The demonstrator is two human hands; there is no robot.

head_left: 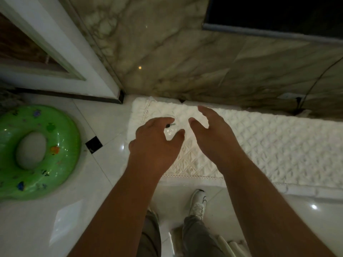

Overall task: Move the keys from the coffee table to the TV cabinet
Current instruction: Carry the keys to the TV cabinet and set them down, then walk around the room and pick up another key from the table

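Keys are sitting near the left end of the white quilted cloth. Left hand is cupped round them, finger and thumb apart, can't tell if it's touching. Right hand hovers over the cloth just beside, fingers loose and spread.

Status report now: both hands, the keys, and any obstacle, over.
Left hand curved around keys, contact unclear. Right hand open, empty. Keys over white quilted cloth. Nothing in the way; green swim ring apart, on floor.
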